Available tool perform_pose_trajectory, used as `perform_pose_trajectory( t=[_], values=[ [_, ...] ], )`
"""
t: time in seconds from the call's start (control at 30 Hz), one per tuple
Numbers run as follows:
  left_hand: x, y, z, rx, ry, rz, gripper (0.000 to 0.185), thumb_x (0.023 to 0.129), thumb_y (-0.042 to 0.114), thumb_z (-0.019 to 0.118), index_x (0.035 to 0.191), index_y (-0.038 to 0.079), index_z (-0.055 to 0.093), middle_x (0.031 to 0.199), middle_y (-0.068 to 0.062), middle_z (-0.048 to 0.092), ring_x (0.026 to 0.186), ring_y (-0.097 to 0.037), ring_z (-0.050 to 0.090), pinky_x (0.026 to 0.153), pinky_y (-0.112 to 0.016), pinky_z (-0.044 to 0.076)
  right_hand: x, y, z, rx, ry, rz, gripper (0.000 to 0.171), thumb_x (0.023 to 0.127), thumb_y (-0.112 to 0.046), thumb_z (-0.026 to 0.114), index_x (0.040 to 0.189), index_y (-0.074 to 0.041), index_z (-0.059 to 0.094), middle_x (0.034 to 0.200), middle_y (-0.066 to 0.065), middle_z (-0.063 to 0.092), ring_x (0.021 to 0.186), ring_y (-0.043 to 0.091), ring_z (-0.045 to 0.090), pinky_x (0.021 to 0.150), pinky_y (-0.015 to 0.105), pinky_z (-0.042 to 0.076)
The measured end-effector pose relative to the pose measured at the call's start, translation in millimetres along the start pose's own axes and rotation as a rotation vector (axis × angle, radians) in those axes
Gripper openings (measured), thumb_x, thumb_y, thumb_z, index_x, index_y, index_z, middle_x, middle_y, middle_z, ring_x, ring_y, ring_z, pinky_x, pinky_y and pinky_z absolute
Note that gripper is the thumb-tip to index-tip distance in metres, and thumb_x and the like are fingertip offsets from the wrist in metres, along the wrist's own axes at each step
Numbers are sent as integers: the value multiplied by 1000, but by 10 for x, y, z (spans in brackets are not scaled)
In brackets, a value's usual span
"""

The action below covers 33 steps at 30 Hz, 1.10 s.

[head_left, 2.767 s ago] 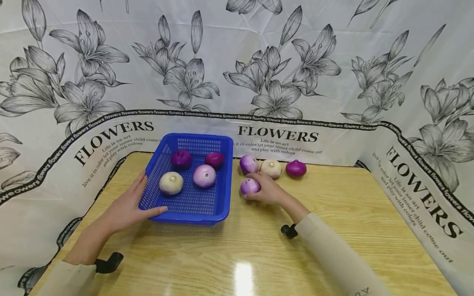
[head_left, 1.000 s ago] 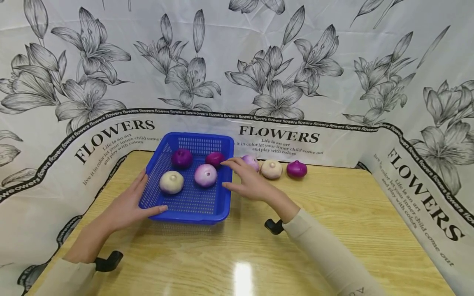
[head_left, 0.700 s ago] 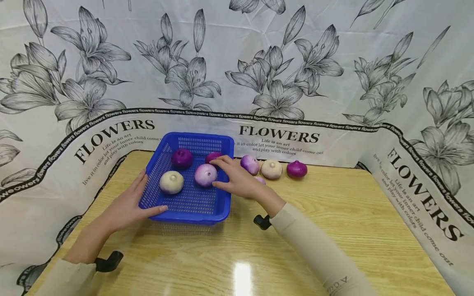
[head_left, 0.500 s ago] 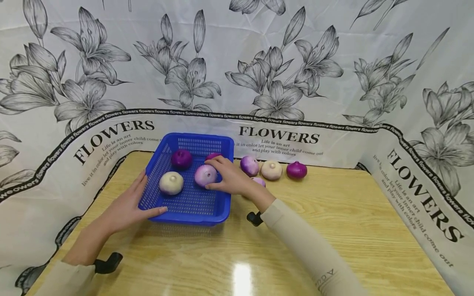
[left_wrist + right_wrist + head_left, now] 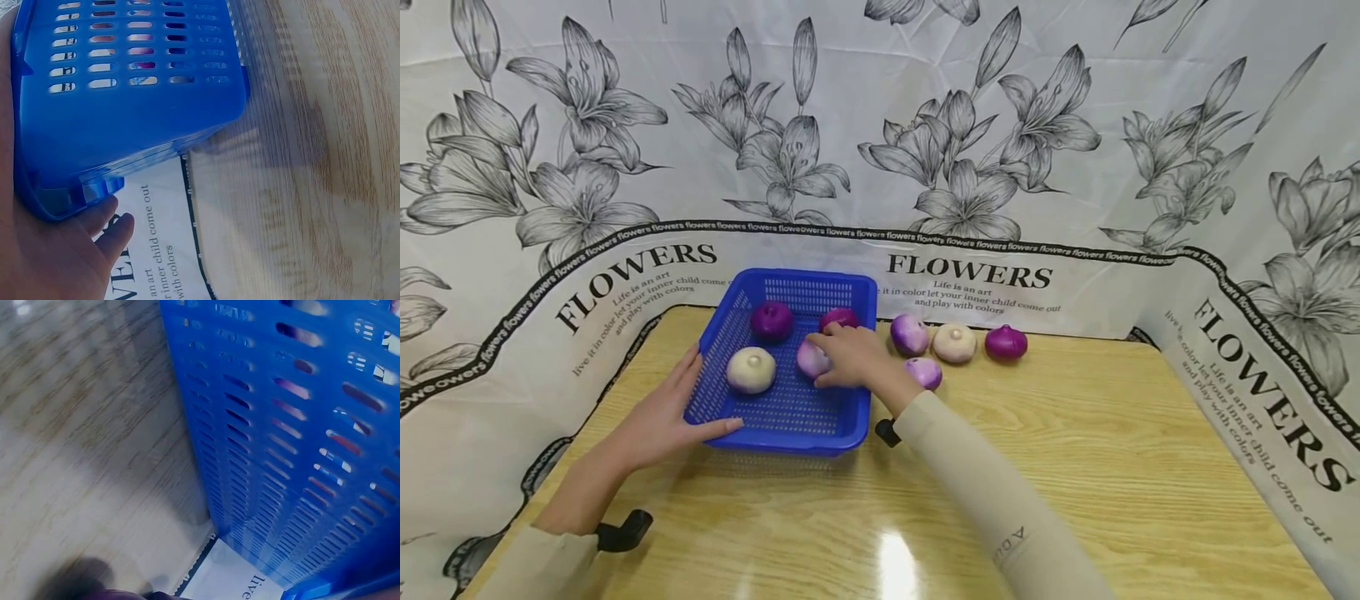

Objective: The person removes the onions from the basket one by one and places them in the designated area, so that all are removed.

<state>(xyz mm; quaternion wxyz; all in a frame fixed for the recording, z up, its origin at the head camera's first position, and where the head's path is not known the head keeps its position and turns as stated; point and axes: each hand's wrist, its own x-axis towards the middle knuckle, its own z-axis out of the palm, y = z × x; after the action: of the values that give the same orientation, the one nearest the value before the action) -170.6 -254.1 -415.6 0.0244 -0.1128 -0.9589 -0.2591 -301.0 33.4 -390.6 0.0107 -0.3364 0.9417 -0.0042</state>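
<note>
Our right hand [image 5: 850,360] reaches over the right wall of the blue basket [image 5: 790,433] and curls its fingers round a pale purple onion [image 5: 811,358] lying on the basket floor. Our left hand [image 5: 658,417] lies with straight fingers along the basket's left wall, the thumb on the near left corner; the left wrist view shows the palm [image 5: 44,250] against that blue wall [image 5: 125,112]. The right wrist view shows only the slotted basket side [image 5: 294,437] and the wood grain beside it.

Three more onions sit in the basket: a white one [image 5: 751,370] to the left of the held one, a dark purple one [image 5: 772,320] at the far side, and a red-purple one [image 5: 839,318] just beyond our right fingers.

On the wooden surface [image 5: 1075,467], right of the basket, four onions lie: a pale purple one [image 5: 909,334], a white one [image 5: 954,342] and a dark magenta one [image 5: 1006,342] in a far row, and a small purple one [image 5: 923,372] nearer, close by our right wrist. A flower-printed sheet [image 5: 970,167] stands behind.
</note>
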Motion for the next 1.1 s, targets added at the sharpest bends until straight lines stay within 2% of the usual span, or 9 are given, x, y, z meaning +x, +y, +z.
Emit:
perform_pose_trajectory(
  t=[0.17, 0.3, 0.53, 0.77, 0.9, 1.1],
  values=[
    [3, 9, -4, 6, -3, -5, 123, 86, 68, 69, 164, 7, -3, 172, -14, -5, 149, -55, 18, 112, -74, 26, -3, -16, -1, -49, -24, 15, 77, 86, -56, 76, 153, -33, 47, 130, 7, 60, 104, 29, 64, 84, 43, 52],
    [2, 12, -9, 7, -4, -9, 123, 86, 69, 69, 164, 6, -2, 172, -14, -5, 149, -55, 18, 112, -73, 26, -3, -16, 2, -48, -22, 5, 76, 84, -60, 76, 151, -35, 48, 127, 5, 62, 100, 27, 65, 79, 43, 52],
    [-16, 17, -6, 2, 2, -10, 122, 86, 68, 69, 164, 6, -1, 172, -15, -4, 149, -56, 19, 112, -74, 26, -16, -21, 19, -80, -48, -41, 76, 83, -63, 75, 149, -34, 52, 127, 2, 68, 104, 24, 67, 85, 44, 52],
    [-29, 31, -3, -3, 1, -10, 122, 87, 67, 69, 164, 5, -1, 171, -16, -4, 149, -56, 19, 111, -74, 27, -15, -29, 21, -89, -57, -82, 66, 82, -59, 77, 139, -31, 59, 113, 0, 71, 96, 21, 66, 81, 42, 52],
    [-20, 42, -16, -5, 10, -3, 121, 87, 66, 70, 164, 6, -2, 172, -15, -4, 149, -56, 19, 111, -74, 27, -2, -35, 4, -43, -38, -102, 62, 83, -52, 80, 137, -29, 61, 115, 1, 69, 100, 22, 65, 86, 42, 53],
    [-27, 32, -7, -8, 19, 6, 121, 86, 66, 71, 165, 8, -1, 172, -14, -3, 149, -54, 20, 111, -74, 27, -13, -52, -13, 55, -4, -125, 69, 84, -43, 83, 146, -26, 56, 122, 5, 66, 109, 24, 63, 93, 43, 53]
  ],
)
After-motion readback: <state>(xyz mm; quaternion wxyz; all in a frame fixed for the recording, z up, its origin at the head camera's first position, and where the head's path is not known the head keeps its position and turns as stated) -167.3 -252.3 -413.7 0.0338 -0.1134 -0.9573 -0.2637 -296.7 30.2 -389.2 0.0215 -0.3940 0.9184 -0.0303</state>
